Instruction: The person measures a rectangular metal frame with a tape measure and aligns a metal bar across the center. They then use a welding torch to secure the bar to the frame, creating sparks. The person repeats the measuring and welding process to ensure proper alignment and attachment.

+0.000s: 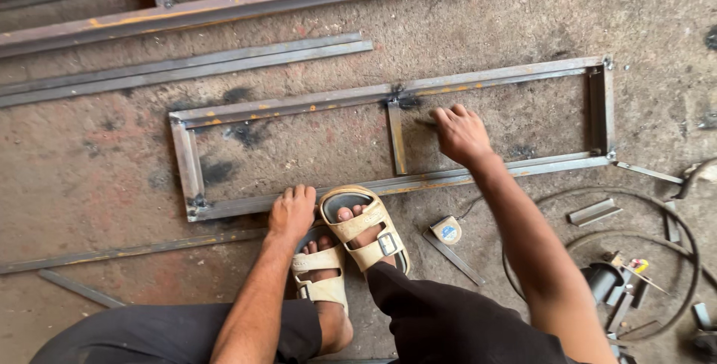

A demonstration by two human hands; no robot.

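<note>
A rectangular welded steel frame (478,79) lies flat on the concrete floor, with a cross bar (396,140) near its middle. My left hand (291,212) presses palm-down on the frame's near rail, next to my sandalled feet (357,241). My right hand (461,132) reaches inside the frame just right of the cross bar, fingers curled on a small dark piece that I cannot make out.
Long steel angle bars (187,67) and a larger frame (246,2) lie at the back. A tape measure (447,230) and flat strip (453,256) sit by my right foot. Cables (676,218), a welding holder (612,282) and metal offcuts (594,212) are at the right.
</note>
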